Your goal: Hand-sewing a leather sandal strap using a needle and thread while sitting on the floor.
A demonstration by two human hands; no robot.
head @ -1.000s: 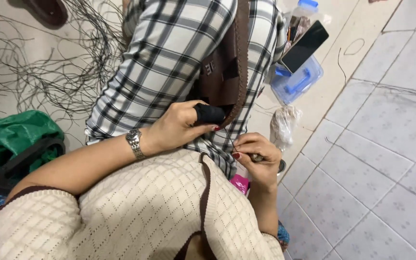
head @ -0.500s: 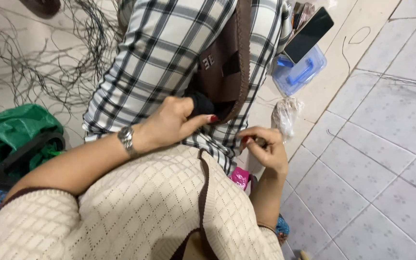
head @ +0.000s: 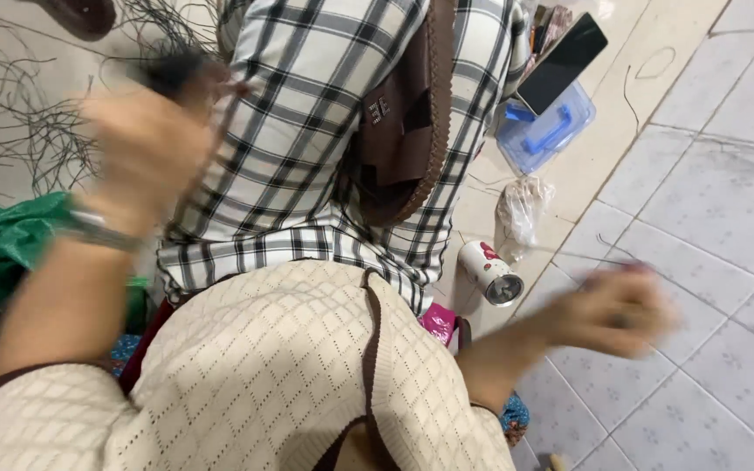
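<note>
Hands spread apart over plaid cloth, both motion-blurred.

Left hand (head: pixel 146 144) is raised and closed on a dark object (head: pixel 172 70), its kind unclear. Right hand (head: pixel 617 301) is out over the tiled floor (head: pixel 717 174); grip can't be told. The plaid fabric (head: pixel 325 131) with its brown piece (head: pixel 412 122) lies between the hands, still unfinished by my read. Open floor beyond right hand; small can (head: pixel 492 272) and blue box (head: pixel 544 131) crowd its inner side.
</note>
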